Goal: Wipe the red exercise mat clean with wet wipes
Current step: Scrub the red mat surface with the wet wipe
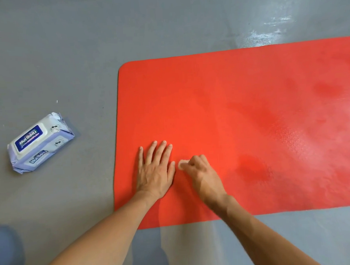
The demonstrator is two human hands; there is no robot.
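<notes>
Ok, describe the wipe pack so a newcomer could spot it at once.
Start from the red mat on the grey floor. Look off its left end: the pack lies alone there, tilted. It is pale purple with a white flip lid and dark blue label, the only loose item off the mat.

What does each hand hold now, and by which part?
The right hand pinches a bunched white wipe; which part cannot be told. The left hand holds nothing and presses flat on the red mat.
</notes>
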